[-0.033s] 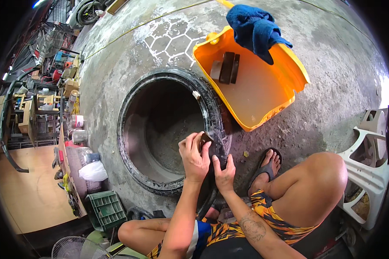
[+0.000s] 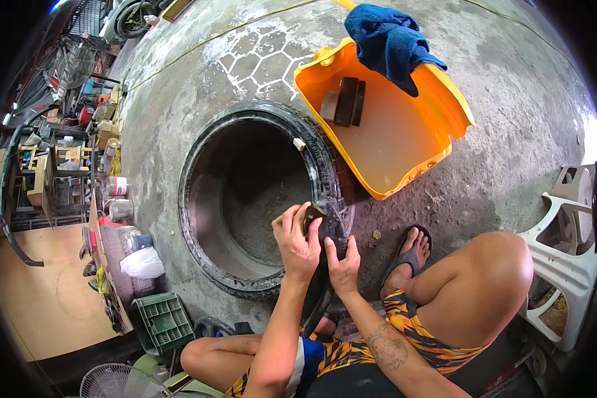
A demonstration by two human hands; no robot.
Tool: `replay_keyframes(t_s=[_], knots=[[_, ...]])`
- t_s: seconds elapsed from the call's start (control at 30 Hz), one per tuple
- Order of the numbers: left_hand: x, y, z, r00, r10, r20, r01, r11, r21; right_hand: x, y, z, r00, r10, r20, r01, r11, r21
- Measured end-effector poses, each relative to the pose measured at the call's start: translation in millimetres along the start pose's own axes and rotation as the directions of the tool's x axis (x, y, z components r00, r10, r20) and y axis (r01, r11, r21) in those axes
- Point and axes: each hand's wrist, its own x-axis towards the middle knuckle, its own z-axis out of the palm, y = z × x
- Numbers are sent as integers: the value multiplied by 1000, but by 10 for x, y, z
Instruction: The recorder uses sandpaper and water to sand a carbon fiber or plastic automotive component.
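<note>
1. L hand (image 2: 297, 242) at centre frame, fingers curled over the tyre (image 2: 262, 199) rim at its 4 o'clock, pinching a small dark block (image 2: 314, 213) between thumb and fingertips.
2. R hand (image 2: 341, 264) just beside it, at L hand's 4 o'clock, clamped on the tyre's outer wall; thumb up along the rubber. Closed grip, holding tyre.
3. Tyre lies flat on the concrete floor (image 2: 511, 119), its hole open and dark, bare floor showing thru it. Near edge runs under both wrists.
4. Orange tub (image 2: 404, 179) at tyre's 2 o'clock, its lower-left edge touching or nearly touching the tread; can't tell which. Two dark blocks (image 2: 345, 101) inside, w/ murky water.
5. Blue rag (image 2: 391, 40) draped over tub's far rim, 12 o'clock.
6. Sandalled foot (image 2: 408, 252) at R hand's 3 o'clock, near; knee beyond it.
7. White chair (image 2: 570, 265) at frame's 3 o'clock, well apart.
8. Green crate (image 2: 162, 322) at 7 o'clock, just off tyre's edge; shelves of clutter (image 2: 66, 166) crowd 9 o'clock.
9. Open room: wide floor from 12 to 2 o'clock past the tub.
</note>
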Motion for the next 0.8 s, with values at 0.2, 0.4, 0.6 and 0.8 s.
replay_keyframes(t_s=[0.2,0.4,0.6,0.8], knots=[[-67,-66,-53,997,70,29,-72,996,58,19,43,59,993,113,32,-116,981,154],[-332,-72,-96,999,36,18,-38,994,98,24,32,73,996,85,-2,-83,983,162],[-70,-42,-11,999,24,-38,-22,998,62,-18,75,52,998,-55,-37,58,996,62],[76,-46,-42,999,49,0,-49,995,91,-3,-35,12,993,112,47,-118,977,175]])
